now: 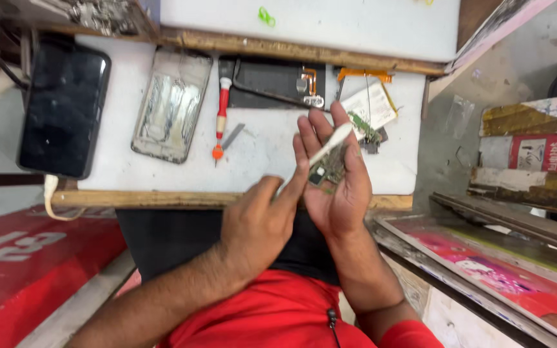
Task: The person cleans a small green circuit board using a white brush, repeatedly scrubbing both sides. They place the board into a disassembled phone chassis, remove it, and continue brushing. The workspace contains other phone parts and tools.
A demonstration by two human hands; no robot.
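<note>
My right hand [336, 193] is raised palm up over the front edge of the white worktop [259, 161]. A small green circuit board [330, 169] lies in its palm. My left hand [259, 222] reaches in from the left, and its fingertips hold a slim white stick-like tool [331, 142] that lies across the board. Both forearms come up from the bottom of the view, over my red shirt.
A black phone [62, 106] lies at the left with a white cable. On the worktop are a phone back shell [172, 103], a red-handled screwdriver [221, 116], a dark phone frame [272, 84] and a flat battery with small parts [372, 109]. Painted boards stand at the right.
</note>
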